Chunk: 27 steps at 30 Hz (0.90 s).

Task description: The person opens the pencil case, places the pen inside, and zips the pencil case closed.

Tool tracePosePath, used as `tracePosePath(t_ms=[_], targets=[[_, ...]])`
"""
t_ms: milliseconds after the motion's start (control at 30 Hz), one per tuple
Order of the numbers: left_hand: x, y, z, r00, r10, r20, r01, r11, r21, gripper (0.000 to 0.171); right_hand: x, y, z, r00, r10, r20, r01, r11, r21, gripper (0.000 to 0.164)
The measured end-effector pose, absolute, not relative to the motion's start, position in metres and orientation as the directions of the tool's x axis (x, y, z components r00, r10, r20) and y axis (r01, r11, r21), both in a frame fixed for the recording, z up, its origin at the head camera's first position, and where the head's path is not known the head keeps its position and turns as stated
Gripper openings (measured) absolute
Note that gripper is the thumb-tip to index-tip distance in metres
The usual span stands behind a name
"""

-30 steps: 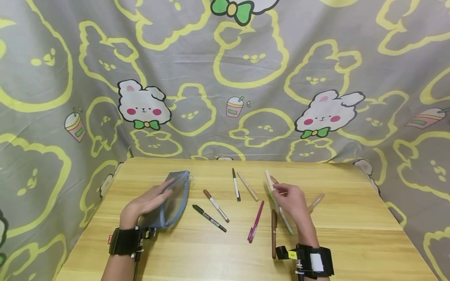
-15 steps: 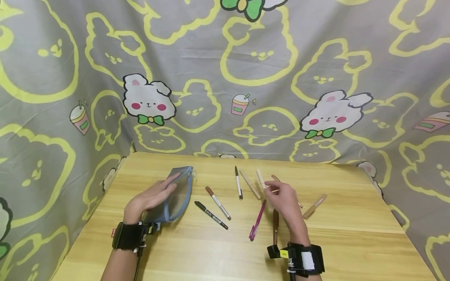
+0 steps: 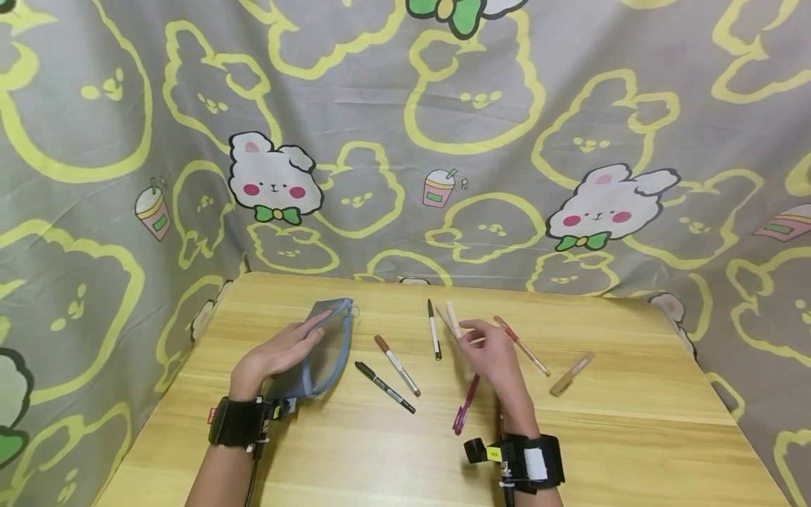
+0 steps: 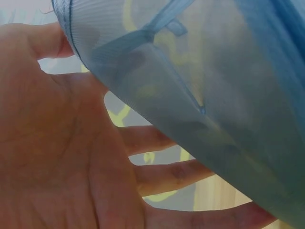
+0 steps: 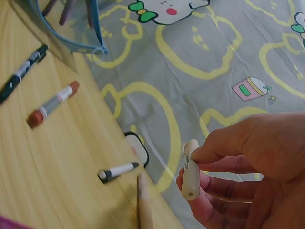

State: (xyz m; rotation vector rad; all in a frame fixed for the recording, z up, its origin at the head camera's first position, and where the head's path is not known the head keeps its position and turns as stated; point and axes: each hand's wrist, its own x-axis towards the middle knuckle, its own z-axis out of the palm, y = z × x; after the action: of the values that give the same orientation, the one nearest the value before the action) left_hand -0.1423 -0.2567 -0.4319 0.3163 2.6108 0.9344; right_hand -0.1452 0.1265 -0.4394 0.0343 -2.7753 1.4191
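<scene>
In the head view my left hand (image 3: 281, 355) lies with straight fingers on a blue-grey mesh pencil pouch (image 3: 332, 345). The left wrist view has those fingers (image 4: 176, 174) reaching behind the see-through mesh (image 4: 228, 143). Thumb and fingers of my right hand (image 3: 491, 352) pinch a cream pen (image 3: 453, 315), which is raised off the table in the right wrist view (image 5: 191, 174). Just under that pen lies a beige pen (image 3: 441, 315), and left of it a white pen with a black cap (image 3: 434, 327).
A brown-capped marker (image 3: 397, 365) and a black marker (image 3: 384, 386) lie between the hands. A purple pen (image 3: 467, 405) rests nearer the front. To the right are a red-capped pen (image 3: 522, 345) and a tan pen (image 3: 572, 374). A patterned curtain (image 3: 481, 127) hangs behind the table.
My right hand has carried the cream pen leftward, uncovering the red-capped and tan pens. The left hand stays on the pouch. The head view has shifted slightly.
</scene>
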Motion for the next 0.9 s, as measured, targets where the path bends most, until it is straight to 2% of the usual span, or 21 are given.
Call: tracePosePath(t_ms=[300,900], targets=[[-0.143,-0.257,-0.435,-0.913,0.325,-0.246,0.097,0.76,0.643,0.06,-0.144,0.101,-0.44,-0.998,-0.056,0.03,-0.056,0.547,-0.835,0.034],[-0.143,-0.256,-0.436,-0.91,0.333,-0.247,0.104,0.761,0.641,0.057,-0.141,0.051,-0.443,-0.985,-0.123,0.117,-0.164,0.513,-0.842,0.033]])
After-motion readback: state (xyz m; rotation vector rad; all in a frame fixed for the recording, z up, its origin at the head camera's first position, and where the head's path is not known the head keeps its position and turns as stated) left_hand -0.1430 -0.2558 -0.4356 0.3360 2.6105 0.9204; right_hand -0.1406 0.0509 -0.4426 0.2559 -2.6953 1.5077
